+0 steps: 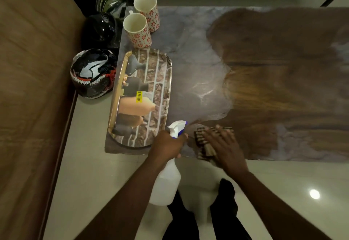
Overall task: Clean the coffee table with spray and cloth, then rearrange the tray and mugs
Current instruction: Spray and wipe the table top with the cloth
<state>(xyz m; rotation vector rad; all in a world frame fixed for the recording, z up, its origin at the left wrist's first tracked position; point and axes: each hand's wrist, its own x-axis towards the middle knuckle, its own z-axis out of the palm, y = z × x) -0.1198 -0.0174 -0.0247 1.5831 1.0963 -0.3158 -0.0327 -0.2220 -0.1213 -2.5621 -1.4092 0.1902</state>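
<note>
Coffee table [188,55], left hand [167,144] gripping spray bottle [167,179], right hand [222,145] flat on cloth [203,141] (near edge)

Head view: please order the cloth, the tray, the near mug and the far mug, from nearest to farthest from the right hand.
1. Cloth: directly under the right hand, at the table's near edge.
2. Tray: left of the hand, beyond the spray bottle.
3. Near mug: just behind the tray, far left.
4. Far mug: behind the near mug, at the table's far left corner.
</note>
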